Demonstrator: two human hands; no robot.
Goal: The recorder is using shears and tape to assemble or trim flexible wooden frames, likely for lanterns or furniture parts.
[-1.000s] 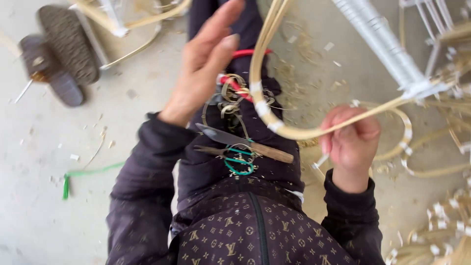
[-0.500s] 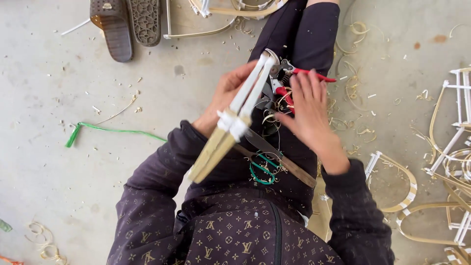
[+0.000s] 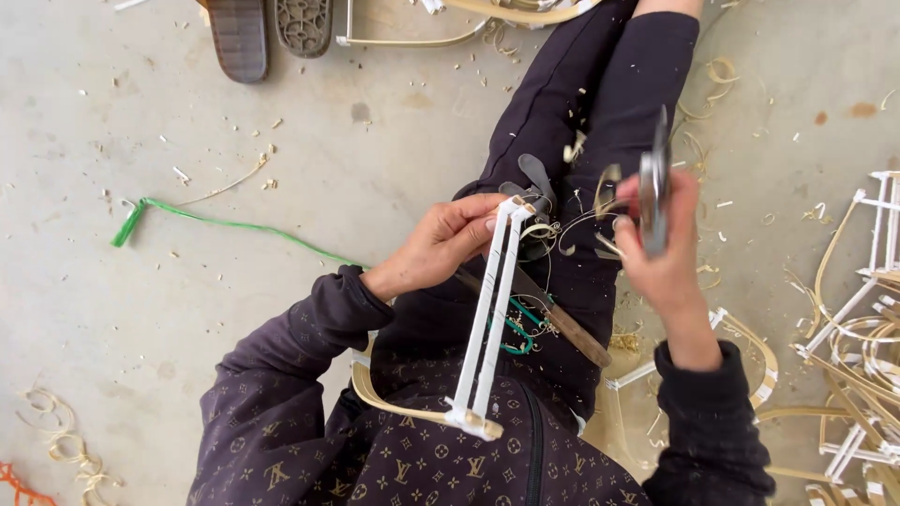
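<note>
Floor, far left: a green strip lies loose on the concrete floor, with pale curled shavings near the lower corner.
Top edge: a pair of sandals rests sole-up, well apart from the hands.
Left hand: its grip is pinched on the upper end of the white-wrapped cane piece, fingers closed round the two parallel rods.
Cane piece: two rods side by side, bound with white tape, running from the left hand down to the lap; a bare curved cane strip joins its lower end.
Lap: a wood-handled knife lies across the dark trousers, just beside a green wire ring; loose curls of shaving sit around them.
Right hand: its grip is pressed together round a metal cutting tool, probably shears, though it shows edge-on and blurred.
Step in hand: judged from this, the top end of the cane piece is held up for trimming or cutting of its binding.
Next move calls for: bringing the tool's blades to the rod end near the left fingers, while keeping those fingers clear.
Far right: more white-bound cane frames lie heaped on the floor.
</note>
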